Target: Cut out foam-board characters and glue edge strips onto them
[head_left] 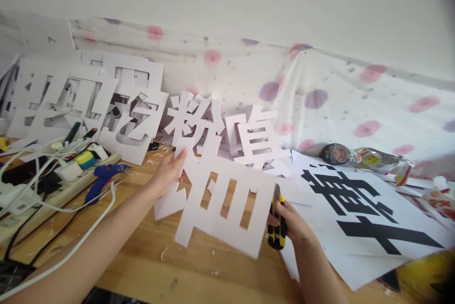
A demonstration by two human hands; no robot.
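My left hand (169, 171) pinches the upper left edge of a white board cut-out (227, 235) shaped like a character, with slots cut through it. The piece is tilted above the wooden table. At its right edge, my right hand (293, 223) is closed around a yellow and black utility knife (277, 233), which stands upright beside the board. Whether the right fingers also grip the board cannot be made out. Behind the piece, white cut-out characters (194, 119) lean near the wall.
Left lie a blue glue gun (100, 182), a power strip (73, 189) with plugs, and tangled white cables (114, 195). White stencil boards (133, 145) lean behind them. At right are a sheet with black characters (334, 252) and a bottle (339, 155). Paper scraps dot the wooden table (199, 275).
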